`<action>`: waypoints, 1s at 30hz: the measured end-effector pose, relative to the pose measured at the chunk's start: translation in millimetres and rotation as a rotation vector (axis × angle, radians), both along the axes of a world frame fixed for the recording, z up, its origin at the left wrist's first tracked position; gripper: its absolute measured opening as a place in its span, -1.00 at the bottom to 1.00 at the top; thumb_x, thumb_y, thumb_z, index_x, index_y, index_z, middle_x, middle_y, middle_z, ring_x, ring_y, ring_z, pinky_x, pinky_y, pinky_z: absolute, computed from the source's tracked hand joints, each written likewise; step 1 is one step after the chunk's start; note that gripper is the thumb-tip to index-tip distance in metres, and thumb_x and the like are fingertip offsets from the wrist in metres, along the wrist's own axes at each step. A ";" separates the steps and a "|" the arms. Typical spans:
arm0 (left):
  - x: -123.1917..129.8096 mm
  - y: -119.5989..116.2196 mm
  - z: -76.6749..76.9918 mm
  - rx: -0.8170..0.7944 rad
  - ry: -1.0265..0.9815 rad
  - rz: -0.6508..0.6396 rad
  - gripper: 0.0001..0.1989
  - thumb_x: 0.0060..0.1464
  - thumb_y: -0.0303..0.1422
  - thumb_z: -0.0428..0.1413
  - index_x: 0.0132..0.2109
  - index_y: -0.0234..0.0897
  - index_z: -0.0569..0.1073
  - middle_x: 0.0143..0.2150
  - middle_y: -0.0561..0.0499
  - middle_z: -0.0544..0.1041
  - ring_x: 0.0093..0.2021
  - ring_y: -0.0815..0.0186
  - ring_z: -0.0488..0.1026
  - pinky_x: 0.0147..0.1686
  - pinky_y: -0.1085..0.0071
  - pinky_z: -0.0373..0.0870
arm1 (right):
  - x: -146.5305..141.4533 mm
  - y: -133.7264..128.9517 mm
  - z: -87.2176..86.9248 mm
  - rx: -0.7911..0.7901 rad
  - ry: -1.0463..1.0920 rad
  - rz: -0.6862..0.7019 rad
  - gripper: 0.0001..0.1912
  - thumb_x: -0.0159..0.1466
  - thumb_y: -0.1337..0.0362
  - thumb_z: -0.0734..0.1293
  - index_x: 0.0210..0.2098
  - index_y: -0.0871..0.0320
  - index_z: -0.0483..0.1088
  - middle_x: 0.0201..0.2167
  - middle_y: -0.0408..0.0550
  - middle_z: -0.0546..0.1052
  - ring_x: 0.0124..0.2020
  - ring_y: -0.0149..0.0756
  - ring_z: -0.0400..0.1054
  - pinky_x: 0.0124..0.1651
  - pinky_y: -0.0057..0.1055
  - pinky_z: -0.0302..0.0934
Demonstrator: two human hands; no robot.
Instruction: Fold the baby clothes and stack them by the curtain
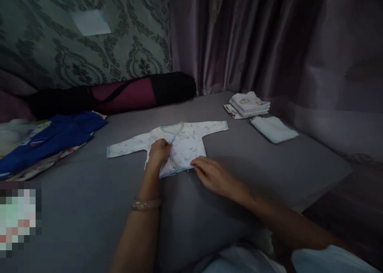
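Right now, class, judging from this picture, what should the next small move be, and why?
I would probably have the right hand ease the hem straight while the left hand steadies the front. The little shirt lies with both sleeves spread outward, but its lower edge looks slanted and uneven, and the right fingertips are right at that edge.

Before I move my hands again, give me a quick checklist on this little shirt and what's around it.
1. Small shirt spread with both sleeves out: ok.
2. Left hand at the shirt's front, right hand at its bottom hem: ok.
3. Firm pinch on the fabric by both hands: cannot tell.
4. Blue garment apart from the nearer sleeve: ok.
5. Folded stack and white folded cloth apart from the shirt: ok.
6. Fabric smooth underneath: cannot tell, hidden.
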State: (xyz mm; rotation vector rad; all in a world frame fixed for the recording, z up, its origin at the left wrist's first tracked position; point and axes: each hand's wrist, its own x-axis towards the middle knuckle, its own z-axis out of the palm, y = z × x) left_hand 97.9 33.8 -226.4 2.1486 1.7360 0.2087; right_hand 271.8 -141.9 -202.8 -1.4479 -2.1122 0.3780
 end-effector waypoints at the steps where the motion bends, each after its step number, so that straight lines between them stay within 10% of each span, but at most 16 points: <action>1: 0.7 -1.0 0.2 0.006 0.023 -0.003 -0.75 0.13 -0.23 0.01 -0.22 -0.28 0.50 -0.22 -0.12 0.58 -0.15 0.20 0.48 -0.25 0.42 0.31 | 8.3 -0.4 -2.9 -0.016 0.033 -0.105 -0.77 0.34 0.38 0.11 -0.09 0.17 0.32 -0.21 -0.02 0.46 -0.17 -0.34 0.35 -0.09 -0.41 0.19; 5: 6.1 -11.2 5.6 0.112 0.135 -0.043 -0.76 0.15 -0.30 -0.01 -0.14 -0.32 0.46 -0.11 -0.20 0.52 -0.05 0.12 0.43 -0.14 0.34 0.32 | 31.3 -1.0 -15.5 -0.189 0.026 -0.391 -0.80 0.25 0.31 0.24 -0.12 0.15 0.31 -0.25 -0.04 0.48 -0.26 -0.33 0.35 -0.23 -0.43 0.17; 10: 21.9 -28.6 20.0 0.315 0.215 -0.101 -0.72 0.14 -0.40 -0.02 -0.03 -0.42 0.39 -0.05 -0.29 0.44 0.03 0.03 0.34 -0.05 0.21 0.31 | 25.4 1.0 -13.6 -0.233 -0.074 -0.411 -0.69 0.20 0.22 0.29 -0.07 0.15 0.27 -0.17 0.00 0.48 -0.23 -0.28 0.36 -0.24 -0.43 0.14; 17: 53.0 -44.9 11.0 0.371 0.016 -0.528 -0.65 0.25 -0.35 -0.15 0.11 -0.34 0.31 0.19 -0.20 0.33 0.23 0.16 0.21 0.20 0.20 0.13 | 11.0 9.7 -7.6 -0.243 -0.278 -0.468 -0.70 0.30 0.28 0.14 0.01 0.17 0.23 -0.17 0.03 0.50 -0.19 -0.20 0.40 -0.25 -0.38 0.11; 30: 48.8 -44.9 -15.1 0.113 0.209 -0.459 -0.31 0.25 0.03 -0.37 0.37 -0.26 -0.02 0.42 -0.17 -0.14 0.40 0.01 -0.31 0.28 -0.12 -0.28 | 7.3 -5.6 17.2 -0.323 -0.588 -0.360 -0.59 0.30 0.53 0.01 0.08 0.25 0.23 0.00 0.20 0.37 -0.09 -0.15 0.36 -0.14 -0.30 0.17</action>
